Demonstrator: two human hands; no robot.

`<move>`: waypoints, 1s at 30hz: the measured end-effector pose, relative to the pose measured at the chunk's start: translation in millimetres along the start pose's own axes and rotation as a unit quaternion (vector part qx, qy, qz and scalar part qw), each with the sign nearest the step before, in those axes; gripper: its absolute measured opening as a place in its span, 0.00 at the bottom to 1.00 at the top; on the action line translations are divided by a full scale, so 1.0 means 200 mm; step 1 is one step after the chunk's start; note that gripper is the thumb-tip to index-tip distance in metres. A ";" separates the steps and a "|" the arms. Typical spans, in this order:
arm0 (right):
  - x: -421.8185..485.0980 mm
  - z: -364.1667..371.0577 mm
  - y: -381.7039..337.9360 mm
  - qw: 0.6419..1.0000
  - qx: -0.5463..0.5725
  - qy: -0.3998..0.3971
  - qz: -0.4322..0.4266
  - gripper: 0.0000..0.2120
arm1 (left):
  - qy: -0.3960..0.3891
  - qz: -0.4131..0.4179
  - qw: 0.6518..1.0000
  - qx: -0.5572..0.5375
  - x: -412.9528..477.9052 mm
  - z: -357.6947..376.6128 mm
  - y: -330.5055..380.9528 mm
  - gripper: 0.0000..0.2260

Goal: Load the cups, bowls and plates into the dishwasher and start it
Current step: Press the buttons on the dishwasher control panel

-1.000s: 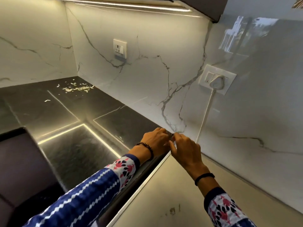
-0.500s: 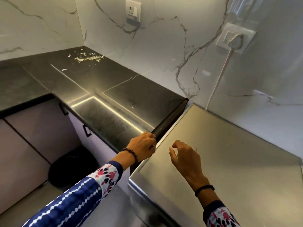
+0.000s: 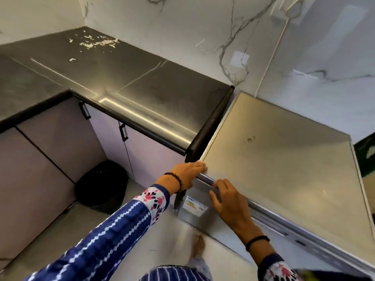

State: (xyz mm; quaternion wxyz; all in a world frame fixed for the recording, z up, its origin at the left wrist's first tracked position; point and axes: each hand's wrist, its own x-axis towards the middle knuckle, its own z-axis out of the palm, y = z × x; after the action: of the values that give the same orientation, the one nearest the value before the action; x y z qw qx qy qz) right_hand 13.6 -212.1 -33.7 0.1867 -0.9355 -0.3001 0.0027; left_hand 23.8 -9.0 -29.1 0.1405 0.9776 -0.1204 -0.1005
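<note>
The stainless-steel dishwasher [image 3: 274, 169] stands at the right, its flat top towards me and its door [image 3: 205, 220] closed below the front edge. My left hand [image 3: 186, 173] rests on the top's front left corner, fingers laid over the edge. My right hand [image 3: 227, 201] is just to its right, with fingertips hooked on the door's upper rim. No cups, bowls or plates are in view.
A dark countertop [image 3: 132, 84] butts against the dishwasher's left side, with white scraps [image 3: 97, 42] near the back corner. Lilac cabinet doors [image 3: 50, 149] and a black bin [image 3: 101, 185] are below it. A white cord [image 3: 274, 51] runs down the marble wall from a socket [image 3: 292, 11].
Both hands drew back from the rear wall along the gap beside the dishwasher to its front left corner. My view tilted down, bringing the door front into sight.
</note>
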 end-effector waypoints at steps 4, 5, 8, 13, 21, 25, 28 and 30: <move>-0.11 0.16 -0.09 0.997 -0.035 -0.053 0.037 0.18 | 0.022 0.020 1.000 0.007 0.02 0.04 -0.04 0.28; -0.13 0.21 -0.11 0.997 -0.026 -0.059 0.042 0.18 | 0.028 0.019 0.999 0.002 0.03 0.06 -0.05 0.27; -0.17 0.33 -0.13 0.998 -0.020 -0.052 0.038 0.14 | 0.065 0.009 0.998 0.013 0.05 0.11 -0.06 0.26; -0.19 0.52 -0.09 0.997 -0.040 -0.052 0.039 0.19 | 0.147 0.022 0.989 0.013 0.08 0.20 -0.07 0.29; -0.22 0.73 0.03 0.997 -0.071 -0.025 0.022 0.20 | 0.201 0.027 0.978 0.039 0.10 0.32 -0.09 0.33; -0.22 0.80 0.05 0.996 -0.086 -0.006 0.013 0.20 | 0.223 0.013 0.971 0.089 0.10 0.33 -0.03 0.32; -0.22 0.84 0.05 0.996 -0.091 0.007 0.016 0.20 | 0.248 -0.003 0.961 0.119 0.11 0.35 -0.01 0.29; -0.22 0.86 0.05 0.995 -0.101 0.012 0.017 0.22 | 0.258 -0.009 0.956 0.141 0.12 0.36 -0.01 0.24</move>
State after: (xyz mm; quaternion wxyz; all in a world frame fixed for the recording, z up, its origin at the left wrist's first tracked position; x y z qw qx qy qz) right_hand -36.4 -184.2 -201.1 0.0945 -0.9546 -0.2803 -0.0362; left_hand 30.8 -31.8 -100.6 0.0269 0.9812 -0.0842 0.1714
